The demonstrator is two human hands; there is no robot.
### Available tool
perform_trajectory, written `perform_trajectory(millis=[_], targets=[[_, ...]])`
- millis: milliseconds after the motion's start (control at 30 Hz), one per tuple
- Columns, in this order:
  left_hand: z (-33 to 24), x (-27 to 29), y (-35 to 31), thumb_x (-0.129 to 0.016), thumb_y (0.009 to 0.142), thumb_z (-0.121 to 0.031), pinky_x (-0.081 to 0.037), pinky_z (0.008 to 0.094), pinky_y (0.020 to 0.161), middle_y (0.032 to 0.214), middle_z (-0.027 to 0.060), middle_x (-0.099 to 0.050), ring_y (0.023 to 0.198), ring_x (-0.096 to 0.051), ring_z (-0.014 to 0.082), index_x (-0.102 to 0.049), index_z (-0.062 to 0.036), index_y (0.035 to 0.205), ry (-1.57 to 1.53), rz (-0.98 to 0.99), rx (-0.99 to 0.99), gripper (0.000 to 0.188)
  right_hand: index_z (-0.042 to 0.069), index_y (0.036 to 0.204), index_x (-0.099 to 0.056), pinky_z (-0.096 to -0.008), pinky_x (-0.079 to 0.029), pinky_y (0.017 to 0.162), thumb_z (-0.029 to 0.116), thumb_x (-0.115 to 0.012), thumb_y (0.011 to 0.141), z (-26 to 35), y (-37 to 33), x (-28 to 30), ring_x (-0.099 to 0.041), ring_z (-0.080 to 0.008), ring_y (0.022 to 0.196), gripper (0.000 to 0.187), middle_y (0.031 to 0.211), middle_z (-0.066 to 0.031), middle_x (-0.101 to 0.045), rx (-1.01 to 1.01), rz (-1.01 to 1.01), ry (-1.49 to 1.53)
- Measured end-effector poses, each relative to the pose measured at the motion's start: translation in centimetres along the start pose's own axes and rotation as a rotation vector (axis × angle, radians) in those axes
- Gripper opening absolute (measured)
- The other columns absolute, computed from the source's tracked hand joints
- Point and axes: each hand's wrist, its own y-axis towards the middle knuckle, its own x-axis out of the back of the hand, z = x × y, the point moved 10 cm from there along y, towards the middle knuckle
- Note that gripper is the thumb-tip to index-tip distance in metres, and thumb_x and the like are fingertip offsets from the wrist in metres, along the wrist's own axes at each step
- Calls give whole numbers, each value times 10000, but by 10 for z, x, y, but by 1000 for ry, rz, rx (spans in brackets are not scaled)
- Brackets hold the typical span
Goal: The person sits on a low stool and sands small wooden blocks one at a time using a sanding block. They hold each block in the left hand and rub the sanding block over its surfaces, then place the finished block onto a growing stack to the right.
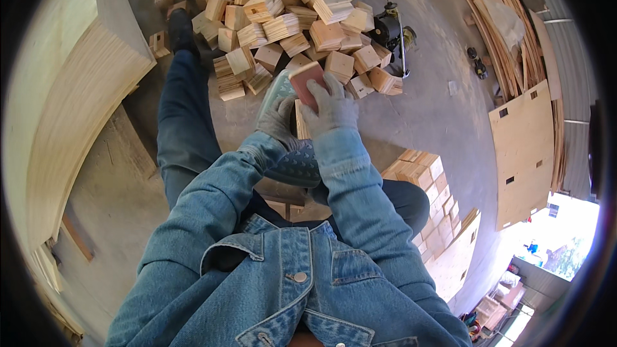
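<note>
My left hand (pixel 279 123), in a grey glove, is closed on a small plywood block (pixel 301 120) over my lap. Its layered pale edge shows between my hands, and the rest of it is partly covered. In my gloved right hand (pixel 335 104) is a reddish-brown sanding block (pixel 307 81), gripped by its side and tilted just above the plywood block. Whether the two touch is hard to make out. Beneath my hands lies a teal patterned cloth pad (pixel 292 168) across my lap.
A heap of plywood blocks (pixel 281 27) lies on the floor ahead, beside a dark metal tool (pixel 388 31). Neatly stacked blocks (pixel 439 202) stand at my right. A tall plywood stack (pixel 83 96) rises on the left, and sheets (pixel 524 154) lean at far right.
</note>
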Motion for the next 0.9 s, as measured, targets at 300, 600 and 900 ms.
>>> perform_trajectory(millis=[300, 600, 900], targets=[[0, 7, -5, -920, 685, -325, -457, 456, 1158, 1375, 191, -550, 1300, -543, 404, -475, -109, 1471, 67, -2, 3, 929, 258, 1355, -681, -602, -473, 1021, 271, -900, 700, 6, -141, 18, -580, -420, 1250, 691, 1547, -120, -519, 161, -61, 80], [10, 3, -6, -926, 625, -428, -444, 454, 1174, 1414, 189, -517, 1321, -520, 399, -439, -94, 1506, 18, -37, -40, 1060, 269, 1383, -675, -547, -486, 1068, 337, -837, 815, 12, -37, 8, -582, -426, 1294, 594, 1561, -98, -531, 93, 15, -133], [-10, 19, -7, -956, 595, -436, -455, 448, 1184, 1414, 151, -537, 1329, -523, 386, -451, -155, 1491, 42, -47, 21, 1066, 139, 1410, -664, -426, -446, 1186, 327, -860, 812, -80, 27, 18, -560, -358, 1388, 656, 1538, -160, -566, -235, -122, 187]])
